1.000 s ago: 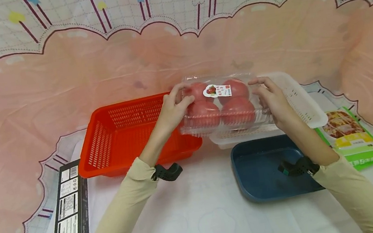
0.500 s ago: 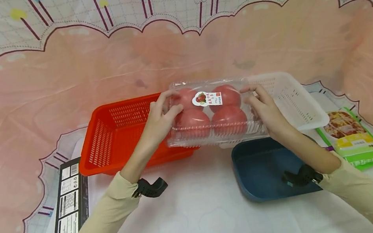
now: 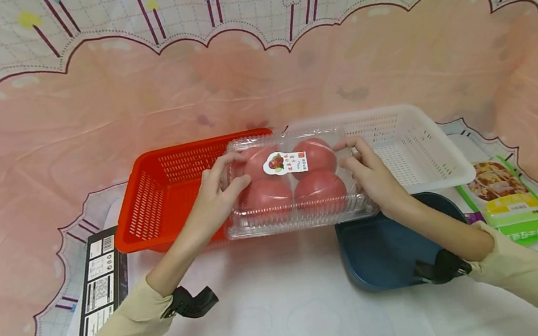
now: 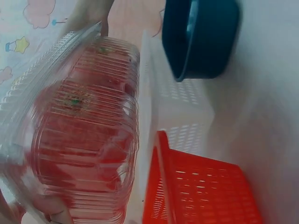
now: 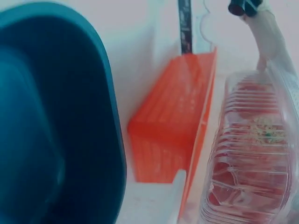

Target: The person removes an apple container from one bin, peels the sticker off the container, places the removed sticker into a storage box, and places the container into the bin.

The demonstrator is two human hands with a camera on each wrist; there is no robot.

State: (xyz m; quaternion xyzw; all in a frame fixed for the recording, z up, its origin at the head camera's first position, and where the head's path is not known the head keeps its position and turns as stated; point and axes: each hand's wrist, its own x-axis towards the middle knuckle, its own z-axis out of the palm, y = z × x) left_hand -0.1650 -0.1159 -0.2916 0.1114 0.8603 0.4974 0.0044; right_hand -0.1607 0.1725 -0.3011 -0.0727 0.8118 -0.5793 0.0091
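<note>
Both hands hold a clear plastic clamshell box point(image 3: 302, 222) with several large red tomatoes point(image 3: 321, 190) inside and a white label point(image 3: 286, 163) on its lid. My left hand point(image 3: 217, 197) grips the left end, thumb and index finger over the lid's edge. At the right end my right hand point(image 3: 375, 181) grips it the same way. The box is held up in front of the red basket point(image 3: 147, 208) and the white basket point(image 3: 417, 138), overlapping parts of both. Seen from the left wrist, the ribbed side of the clamshell point(image 4: 84, 135) is tilted, and the left fingertips point(image 4: 53, 205) are at its edge.
A dark blue bin point(image 3: 382, 258) stands in front of the white basket, under the right forearm. Farther right lies a green and yellow food packet point(image 3: 511, 203). A long black box point(image 3: 101, 280) with white labels lies left of the red basket. White cloth point(image 3: 278, 310) covers the table.
Both hands have brought the clamshell of tomatoes left and toward me, from over the white basket to in front of the gap between the baskets. The grip is unchanged.
</note>
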